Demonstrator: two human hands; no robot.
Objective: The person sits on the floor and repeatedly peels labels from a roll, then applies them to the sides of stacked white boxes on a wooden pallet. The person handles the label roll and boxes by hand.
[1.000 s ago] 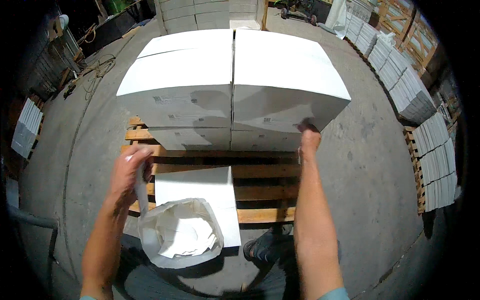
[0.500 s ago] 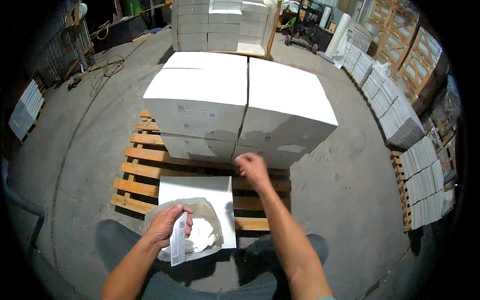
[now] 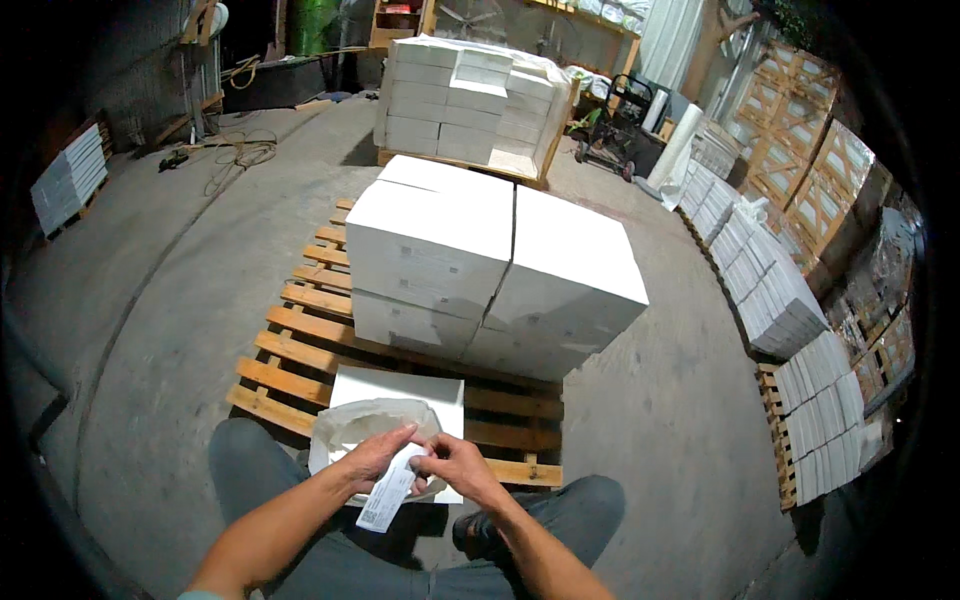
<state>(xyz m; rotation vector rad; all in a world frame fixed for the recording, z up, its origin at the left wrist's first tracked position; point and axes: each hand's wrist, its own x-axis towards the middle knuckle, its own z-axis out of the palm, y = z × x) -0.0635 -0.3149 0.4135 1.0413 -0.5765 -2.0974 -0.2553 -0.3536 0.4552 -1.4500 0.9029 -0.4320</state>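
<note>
A white printed label (image 3: 387,497), long and narrow, hangs tilted from my left hand (image 3: 376,458), whose fingers are closed around its upper end. At the same end my right hand (image 3: 462,468) pinches with thumb and fingers, touching the label; its fingertips are partly hidden. Beneath both hands is a crumpled translucent plastic bag (image 3: 334,426) with white pieces inside. The bag rests on a flat white box or board (image 3: 449,397) at the near edge of a wooden pallet (image 3: 288,378).
Large white boxes (image 3: 440,215) stand two layers high on the pallet's far part, with small printed labels on their fronts. Behind them is another loaded pallet (image 3: 430,100). Stacked white slabs (image 3: 765,285) line the right side; a hand truck (image 3: 610,130) and coiled cable (image 3: 240,160) lie farther back.
My right hand has come back from the front of the stacked boxes to the label in my left hand. The view has tilted up, showing more of the background.
</note>
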